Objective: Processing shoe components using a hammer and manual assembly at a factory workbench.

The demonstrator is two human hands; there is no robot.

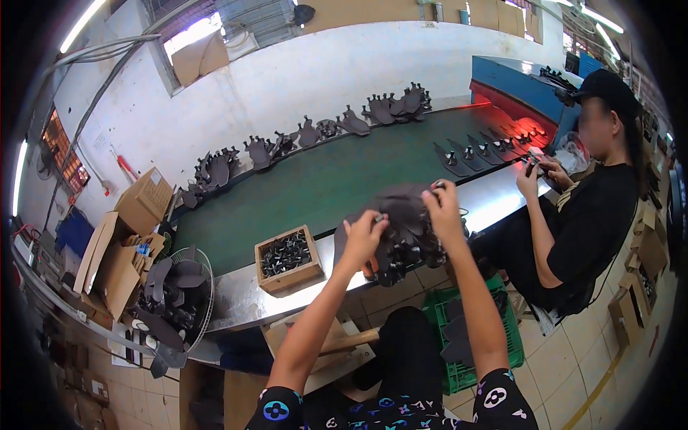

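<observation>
Both my hands are raised over the near edge of the bench, closed on a bunch of dark brown shoe soles [405, 215]. My left hand [364, 233] grips the bunch at its left side, with the fingertips bent in. On the other side my right hand [444, 209] holds it near the upper corner. Shiny black knob-like parts hang along the bottom of the bunch; their exact kind I cannot make out. Left of my left hand, a wooden box [315, 270] full of small black parts sits on the metal edge of the bench.
A green conveyor belt [287, 190] runs behind, with soles along its far side and under a red-lit machine [494, 107]. At right, a co-worker [595, 186] holds a small part. A wire basket [208, 287] of soles, cardboard boxes [143, 201] and a green crate [512, 337] surround me.
</observation>
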